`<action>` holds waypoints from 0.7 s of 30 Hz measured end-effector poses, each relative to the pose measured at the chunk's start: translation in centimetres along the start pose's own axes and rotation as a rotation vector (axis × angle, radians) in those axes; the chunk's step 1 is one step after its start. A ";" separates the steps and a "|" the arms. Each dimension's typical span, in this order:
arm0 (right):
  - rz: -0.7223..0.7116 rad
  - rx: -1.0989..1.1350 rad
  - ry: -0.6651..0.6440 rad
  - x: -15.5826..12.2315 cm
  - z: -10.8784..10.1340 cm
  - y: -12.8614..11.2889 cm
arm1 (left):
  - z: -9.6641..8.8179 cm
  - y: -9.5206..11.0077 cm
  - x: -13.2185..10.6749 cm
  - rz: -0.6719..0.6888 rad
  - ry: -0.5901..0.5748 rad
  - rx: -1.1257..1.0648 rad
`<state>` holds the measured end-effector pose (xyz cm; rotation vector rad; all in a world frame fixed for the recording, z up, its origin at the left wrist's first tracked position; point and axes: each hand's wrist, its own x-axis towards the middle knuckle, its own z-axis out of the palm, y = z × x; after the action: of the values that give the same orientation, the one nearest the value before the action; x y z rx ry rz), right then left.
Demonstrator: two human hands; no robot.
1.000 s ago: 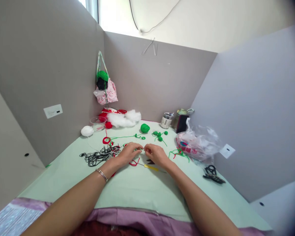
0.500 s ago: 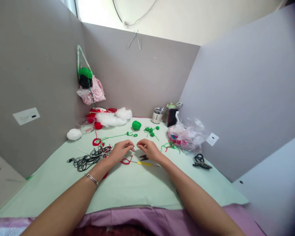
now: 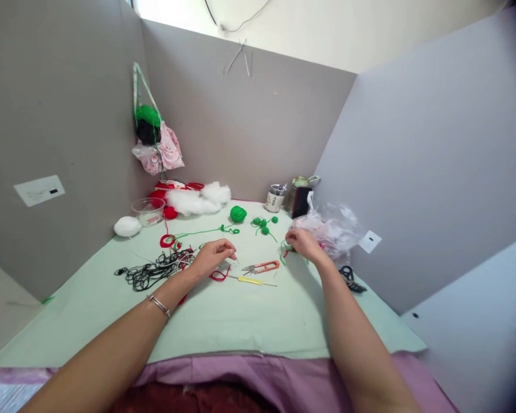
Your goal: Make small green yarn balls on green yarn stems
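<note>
My left hand (image 3: pixel 215 254) rests on the pale green mat (image 3: pixel 223 315) with thumb and fingers pinched on something thin that I cannot make out. A red yarn loop (image 3: pixel 218 276) lies just below it, and a black yarn tangle (image 3: pixel 148 274) is at its left. My right hand (image 3: pixel 303 243) is out to the right beside the plastic bag (image 3: pixel 333 229), fingers closed on a bunch of green yarn strands (image 3: pixel 283 250). Between the hands lie orange-handled snips (image 3: pixel 263 267) and a yellow crochet hook (image 3: pixel 251 280).
A green yarn ball (image 3: pixel 238 214), small green pompoms (image 3: pixel 264 223), white stuffing (image 3: pixel 198 201), a clear bowl (image 3: pixel 147 210), a tin (image 3: pixel 276 198) and a black hair clip (image 3: pixel 351 279) lie about. Grey partition walls close three sides. A pink bag (image 3: pixel 157 149) hangs at the left corner.
My right hand left the middle and moved right to the green strands by the plastic bag, uncovering the snips. My left hand stayed pinched in place. The view shifted slightly.
</note>
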<state>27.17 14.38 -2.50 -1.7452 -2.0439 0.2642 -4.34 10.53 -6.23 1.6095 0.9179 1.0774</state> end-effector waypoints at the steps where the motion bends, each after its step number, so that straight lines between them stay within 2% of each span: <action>1: -0.007 0.061 0.011 0.1 -0.1 -0.3 | 0.0 0.0 0.0 0.000 0.002 -0.007; 3: -0.017 0.301 0.031 0.2 -0.5 -0.8 | 0.0 0.1 -0.1 -0.001 0.008 -0.030; 6: 0.013 0.801 0.037 0.1 -0.9 -1.4 | 0.1 0.5 -0.2 -0.020 0.014 -0.054; 8: 0.048 0.990 0.008 0.0 -0.8 -1.9 | 0.2 0.9 -0.4 -0.042 0.012 -0.061; 15: 0.074 1.100 -0.154 -0.6 0.2 -4.4 | 0.7 1.1 -0.5 -0.122 -0.002 -0.223; 21: -0.027 1.010 -0.443 -2.5 2.9 -8.9 | 1.4 0.8 -0.6 -0.078 -0.034 -0.221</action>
<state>18.24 10.65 -1.90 -1.0503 -1.6635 1.4753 -3.11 9.34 -5.79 1.3953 0.8032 1.0556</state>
